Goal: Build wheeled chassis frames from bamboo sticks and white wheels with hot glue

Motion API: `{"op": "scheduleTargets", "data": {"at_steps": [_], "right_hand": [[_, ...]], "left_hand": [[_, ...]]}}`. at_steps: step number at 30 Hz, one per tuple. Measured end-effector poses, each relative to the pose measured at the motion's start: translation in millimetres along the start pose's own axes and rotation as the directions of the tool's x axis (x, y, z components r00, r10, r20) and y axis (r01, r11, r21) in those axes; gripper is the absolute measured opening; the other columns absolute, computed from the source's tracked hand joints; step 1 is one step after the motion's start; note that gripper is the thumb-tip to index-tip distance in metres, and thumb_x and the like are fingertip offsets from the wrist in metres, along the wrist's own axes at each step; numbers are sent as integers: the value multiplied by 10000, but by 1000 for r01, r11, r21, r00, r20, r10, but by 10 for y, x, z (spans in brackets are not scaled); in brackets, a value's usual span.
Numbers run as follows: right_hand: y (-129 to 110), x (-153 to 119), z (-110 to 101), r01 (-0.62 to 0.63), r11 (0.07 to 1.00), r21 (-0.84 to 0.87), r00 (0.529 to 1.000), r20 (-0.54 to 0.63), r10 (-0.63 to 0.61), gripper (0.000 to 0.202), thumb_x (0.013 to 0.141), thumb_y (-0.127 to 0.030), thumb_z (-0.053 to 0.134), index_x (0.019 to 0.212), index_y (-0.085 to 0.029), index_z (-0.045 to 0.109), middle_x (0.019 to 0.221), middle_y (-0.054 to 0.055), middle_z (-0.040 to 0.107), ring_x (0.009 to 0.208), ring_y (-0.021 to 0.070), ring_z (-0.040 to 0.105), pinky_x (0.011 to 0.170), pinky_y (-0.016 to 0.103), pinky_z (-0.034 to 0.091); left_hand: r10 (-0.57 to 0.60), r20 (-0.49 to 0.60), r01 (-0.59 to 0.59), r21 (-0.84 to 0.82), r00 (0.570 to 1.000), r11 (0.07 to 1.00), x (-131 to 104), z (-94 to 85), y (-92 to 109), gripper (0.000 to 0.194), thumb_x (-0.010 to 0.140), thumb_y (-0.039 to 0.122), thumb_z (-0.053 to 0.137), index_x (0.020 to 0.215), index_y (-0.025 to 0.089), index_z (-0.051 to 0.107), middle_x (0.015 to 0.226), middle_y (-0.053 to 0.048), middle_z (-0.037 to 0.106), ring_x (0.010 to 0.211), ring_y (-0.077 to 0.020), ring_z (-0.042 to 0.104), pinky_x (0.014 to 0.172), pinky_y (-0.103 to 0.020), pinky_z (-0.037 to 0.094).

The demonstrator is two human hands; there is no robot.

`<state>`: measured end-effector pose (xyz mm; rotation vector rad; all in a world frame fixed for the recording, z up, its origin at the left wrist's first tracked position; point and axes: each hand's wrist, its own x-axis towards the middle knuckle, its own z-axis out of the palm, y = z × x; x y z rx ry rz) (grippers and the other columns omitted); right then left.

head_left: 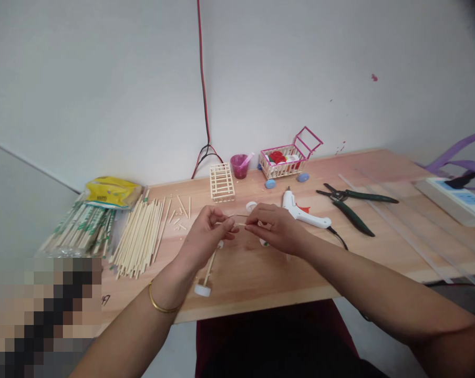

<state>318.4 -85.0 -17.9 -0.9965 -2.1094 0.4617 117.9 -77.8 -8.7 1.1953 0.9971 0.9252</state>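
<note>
Over the middle of the wooden table my left hand [212,233] and my right hand [271,227] face each other, fingers pinched. Between them they hold a small piece made of thin wooden sticks [239,224], its ends hidden by the fingers. Below my left hand lies a stick axle [210,266] with a white wheel [202,290] at its near end. Another white wheel [251,207] shows just behind my right hand. A white glue gun [308,216] lies to the right of my right hand.
Cut sticks [141,239], wrapped sticks [83,226] and a yellow packet [112,192] lie left. At the back stand a stick frame [222,182], a pink cup [240,167] and a small cart [282,163]. Green-handled cutters [351,207], clear strips [399,233] and a power strip [456,200] are right.
</note>
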Motion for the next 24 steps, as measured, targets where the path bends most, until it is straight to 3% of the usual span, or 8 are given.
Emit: {"op": "scheduleTargets", "data": {"at_steps": [4,9,19,24], "right_hand": [[11,-4,3,21,1000,-4,1000,18,-21,128,883,-258,566,792,-186,621,753,38,621,720,150,550,660,274,413],[24,-10,11,62,998,-20,997,54,-61,135,882,-257,566,793,-186,638,757,48,624,745,162,558,670,281,422],[32,-10,22,98,994,-40,994,49,-96,140,890,-254,560,797,-184,637,781,42,619,759,149,559,691,274,412],[-16,-24,1,96,995,-41,993,78,-92,144,898,-240,550,800,-178,635,774,43,619,773,153,553,708,281,404]], "left_hand": [[6,-19,-5,82,1000,997,30,-47,-40,316,782,348,661,1023,188,535,956,-56,633,812,-165,668,702,-304,535],[47,53,-60,280,998,958,69,-110,-56,237,810,372,613,912,164,665,867,-60,692,780,-156,644,707,-291,511],[96,40,-103,517,995,850,37,-81,60,259,839,360,549,762,159,692,761,-41,696,704,-151,609,645,-264,447],[215,78,-216,621,973,753,-5,-75,59,203,830,312,563,800,154,688,730,8,658,727,-142,591,689,-255,419]]}}
